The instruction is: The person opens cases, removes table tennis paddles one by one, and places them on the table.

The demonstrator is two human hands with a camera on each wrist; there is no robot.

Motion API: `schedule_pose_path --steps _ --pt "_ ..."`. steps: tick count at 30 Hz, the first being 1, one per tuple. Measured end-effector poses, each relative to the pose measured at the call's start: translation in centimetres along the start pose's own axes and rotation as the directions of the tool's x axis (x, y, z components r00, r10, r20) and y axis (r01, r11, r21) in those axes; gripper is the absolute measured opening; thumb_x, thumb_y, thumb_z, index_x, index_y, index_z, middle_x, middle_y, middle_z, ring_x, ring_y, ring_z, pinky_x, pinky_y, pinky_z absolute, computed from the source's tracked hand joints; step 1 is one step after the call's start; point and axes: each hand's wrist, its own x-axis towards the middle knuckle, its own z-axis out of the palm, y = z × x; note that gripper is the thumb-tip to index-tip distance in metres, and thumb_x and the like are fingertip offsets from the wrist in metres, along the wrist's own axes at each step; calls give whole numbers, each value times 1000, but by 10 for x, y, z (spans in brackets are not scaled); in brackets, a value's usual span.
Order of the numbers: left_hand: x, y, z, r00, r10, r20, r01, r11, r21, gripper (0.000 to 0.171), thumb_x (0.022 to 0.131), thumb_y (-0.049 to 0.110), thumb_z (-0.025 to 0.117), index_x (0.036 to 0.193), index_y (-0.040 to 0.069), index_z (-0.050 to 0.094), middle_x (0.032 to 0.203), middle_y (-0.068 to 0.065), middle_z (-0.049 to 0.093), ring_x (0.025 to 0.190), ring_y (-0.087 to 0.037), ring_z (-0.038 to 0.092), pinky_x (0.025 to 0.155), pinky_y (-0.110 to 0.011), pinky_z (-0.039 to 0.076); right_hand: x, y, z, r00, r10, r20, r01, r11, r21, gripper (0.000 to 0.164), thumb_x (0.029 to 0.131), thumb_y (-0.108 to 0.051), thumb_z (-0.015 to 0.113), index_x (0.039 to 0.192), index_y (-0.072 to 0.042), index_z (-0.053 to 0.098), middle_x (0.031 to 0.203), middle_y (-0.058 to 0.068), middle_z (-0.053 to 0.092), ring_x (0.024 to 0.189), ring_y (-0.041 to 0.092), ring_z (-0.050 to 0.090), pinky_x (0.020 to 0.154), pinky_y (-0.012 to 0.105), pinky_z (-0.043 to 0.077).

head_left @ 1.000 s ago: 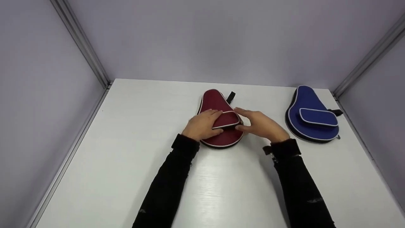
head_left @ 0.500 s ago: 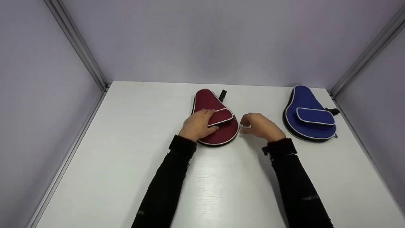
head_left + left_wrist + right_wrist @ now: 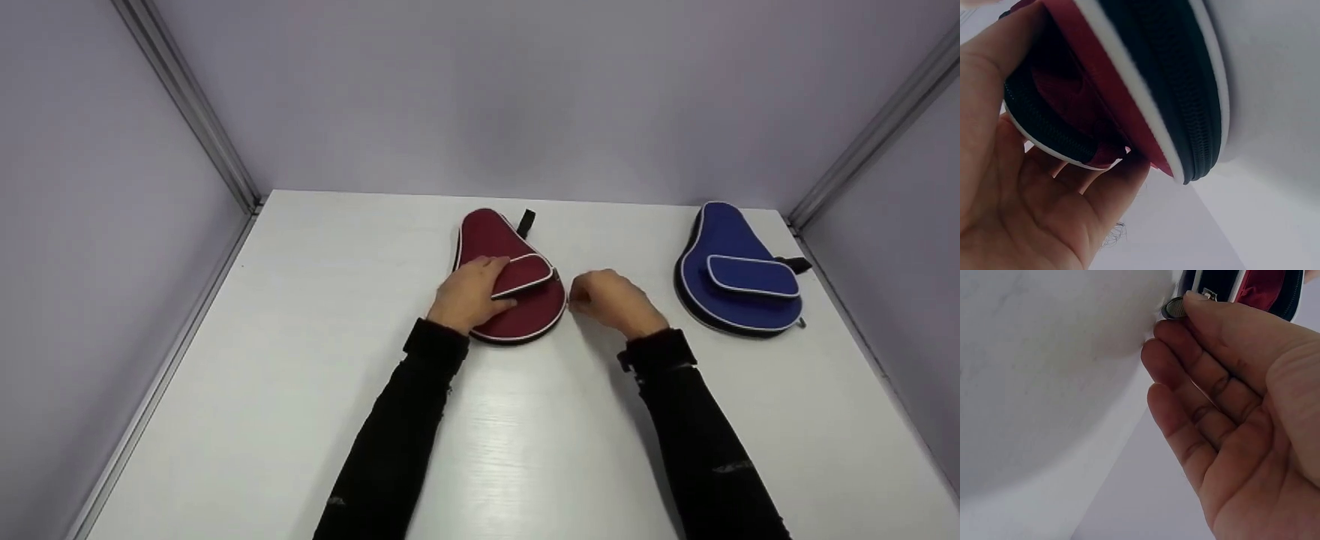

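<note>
A dark red table tennis bat case (image 3: 529, 315) with white piping lies on the white table. My left hand (image 3: 467, 295) holds it from the left, its fingers over the front pocket (image 3: 525, 276) and its thumb below. In the left wrist view, the pocket's zip (image 3: 1044, 126) runs between thumb and fingers, and the case's main zip (image 3: 1182, 84) is along its side. At the case's right edge, my right hand (image 3: 611, 300) pinches a metal zip pull (image 3: 1175, 308) between thumb and forefinger. The other fingers curl loosely beneath.
A blue bat case (image 3: 739, 300) of the same shape lies at the right of the table (image 3: 300, 337). A black strap (image 3: 526, 223) sticks out from the red case. Pale panels (image 3: 495, 90) enclose the back and sides.
The red case has shifted slightly left with my left hand. My right hand has drawn back from the pocket to the case's right edge and closed on the zip pull.
</note>
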Motion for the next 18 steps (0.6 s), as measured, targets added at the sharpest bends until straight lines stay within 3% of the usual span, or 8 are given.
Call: schedule_pose_path --steps 3,10,18 --pt "2 -4 3 1000 -1 -21 1 1000 -15 83 107 38 89 175 7 53 174 -21 63 165 -38 59 139 -53 49 0 -1 2 1000 -12 -18 11 1000 -27 8 104 -7 80 105 -2 87 103 15 87 97 34 81 93 58 68" --pt "41 -54 58 994 27 -102 -30 999 -37 89 101 51 93 173 14 55 173 -16 65 168 -34 56 141 -51 46 -2 -9 1 997 -25 -68 21 998 -65 10 102 -8 76 99 -3 85 94 11 84 83 25 74 80 52 67" --pt "53 -73 71 994 17 -106 -20 999 -27 85 102 47 92 172 13 57 174 -18 63 170 -40 53 144 -49 43 -2 -19 3 998 -25 -54 22 997 -70 11 101 -11 79 93 -5 83 85 6 79 74 19 66 69 41 59"
